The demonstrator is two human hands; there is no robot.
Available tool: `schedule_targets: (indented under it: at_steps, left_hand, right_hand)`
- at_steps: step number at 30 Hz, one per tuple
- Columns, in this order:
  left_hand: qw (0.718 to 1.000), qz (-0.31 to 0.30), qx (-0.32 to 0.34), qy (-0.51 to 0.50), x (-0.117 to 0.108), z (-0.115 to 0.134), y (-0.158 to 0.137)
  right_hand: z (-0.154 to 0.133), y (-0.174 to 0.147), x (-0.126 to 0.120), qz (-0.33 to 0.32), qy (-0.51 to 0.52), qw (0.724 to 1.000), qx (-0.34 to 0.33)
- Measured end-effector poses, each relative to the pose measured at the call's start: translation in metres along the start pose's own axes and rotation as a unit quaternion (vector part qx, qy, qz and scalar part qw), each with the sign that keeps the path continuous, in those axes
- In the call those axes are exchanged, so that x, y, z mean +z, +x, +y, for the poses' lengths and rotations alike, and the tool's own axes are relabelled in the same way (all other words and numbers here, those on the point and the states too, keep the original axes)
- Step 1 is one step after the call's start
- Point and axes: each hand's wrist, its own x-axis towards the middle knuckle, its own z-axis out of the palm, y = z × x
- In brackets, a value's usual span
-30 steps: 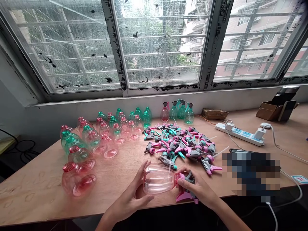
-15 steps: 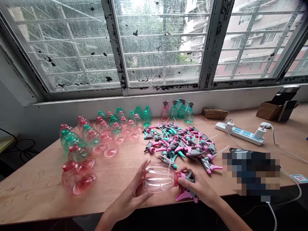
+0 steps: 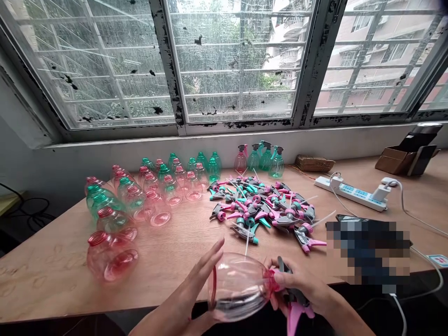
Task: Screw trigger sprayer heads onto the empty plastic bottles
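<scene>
The bottle (image 3: 241, 287) is cradled by the left hand (image 3: 193, 291), its sprayer (image 3: 297, 297) gripped by the right hand (image 3: 310, 282); apparent fastening needs steady twisting.

Glossy plastic bottle (image 3: 241, 289), wooden tabletop (image 3: 175, 256)

Roughly two dozen open bottles (image 3: 157, 212), overlapping, stand left of the heap of spray heads (image 3: 257, 200), itself too tangled to count. Behind the heap: one pink sprayer (image 3: 240, 162), three green sprayers (image 3: 276, 166). In front: two hands, one pink bottle (image 3: 238, 287), one spray head (image 3: 296, 312). Right: one power strip (image 3: 350, 192), two plugs (image 3: 381, 192).
</scene>
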Motion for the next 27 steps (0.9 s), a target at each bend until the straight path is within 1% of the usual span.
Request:
schedule_targets:
  at_steps: [3, 5, 7, 9, 10, 11, 12, 13, 14, 15, 16, 17, 18, 19, 20, 21, 22, 23, 25, 27]
  left_hand:
    - [0.994, 0.049, 0.079, 0.057, 0.000, 0.007, -0.001]
    - [0.987, 0.078, 0.121, 0.068, 0.003, 0.008, -0.001]
    - [0.986, 0.099, 0.118, 0.060, 0.005, 0.006, -0.002]
    - [0.989, 0.124, 0.071, 0.042, 0.006, 0.002, -0.002]
    - [0.989, 0.137, 0.043, 0.033, 0.006, 0.000, -0.002]
    - [0.988, 0.150, 0.019, 0.026, 0.006, -0.002, 0.000]
    - [0.987, 0.160, 0.005, 0.022, 0.006, -0.003, 0.001]
    - [0.985, 0.169, 0.001, 0.021, 0.006, -0.004, 0.003]
    - [0.984, 0.175, 0.004, 0.024, 0.006, -0.004, 0.005]
    - [0.983, 0.182, 0.015, 0.031, 0.006, -0.004, 0.007]
    - [0.980, 0.193, 0.031, 0.044, 0.006, -0.003, 0.008]
    - [0.975, 0.208, 0.051, 0.062, 0.005, -0.002, 0.009]
    - [0.969, 0.222, 0.073, 0.080, 0.005, -0.001, 0.008]
    - [0.964, 0.232, 0.094, 0.093, 0.005, 0.000, 0.007]
    - [0.961, 0.237, 0.109, 0.095, 0.005, 0.001, 0.005]
    - [0.961, 0.235, 0.116, 0.083, 0.005, 0.001, 0.003]
    - [0.965, 0.228, 0.115, 0.060, 0.005, 0.002, 0.001]
    - [0.969, 0.220, 0.109, 0.030, 0.005, 0.003, -0.001]
    - [0.972, 0.218, 0.086, -0.023, 0.007, 0.004, -0.002]
    - [0.968, 0.239, 0.069, -0.046, 0.008, 0.004, -0.001]
  right_hand:
    - [0.003, 0.002, 0.006, -0.024, 0.041, 0.998, 0.034]
    - [0.002, 0.001, 0.013, -0.018, 0.049, 0.998, 0.023]
    - [-0.001, -0.005, 0.020, 0.006, 0.032, 0.999, -0.016]
    - [-0.003, -0.012, 0.026, 0.062, -0.049, 0.994, -0.076]
    - [-0.005, -0.016, 0.028, 0.097, -0.116, 0.982, -0.112]
    - [-0.005, -0.020, 0.030, 0.132, -0.189, 0.961, -0.154]
    - [-0.005, -0.023, 0.032, 0.158, -0.255, 0.934, -0.196]
    - [-0.005, -0.025, 0.033, 0.177, -0.303, 0.908, -0.230]
    - [-0.006, -0.026, 0.034, 0.188, -0.322, 0.894, -0.247]
    - [-0.006, -0.026, 0.036, 0.192, -0.308, 0.900, -0.241]
    - [-0.007, -0.025, 0.037, 0.189, -0.263, 0.922, -0.212]
    - [-0.009, -0.023, 0.038, 0.175, -0.196, 0.951, -0.162]
    - [-0.011, -0.022, 0.039, 0.150, -0.118, 0.977, -0.098]
    - [-0.013, -0.020, 0.039, 0.119, -0.043, 0.991, -0.036]
    - [-0.016, -0.019, 0.040, 0.088, 0.015, 0.996, 0.013]
    - [-0.018, -0.018, 0.040, 0.066, 0.050, 0.996, 0.041]
    - [-0.019, -0.018, 0.040, 0.055, 0.062, 0.995, 0.046]
    - [-0.019, -0.018, 0.041, 0.058, 0.054, 0.997, 0.027]
    - [-0.017, -0.021, 0.042, 0.108, -0.021, 0.992, -0.060]
    - [-0.013, -0.025, 0.044, 0.181, -0.126, 0.964, -0.149]
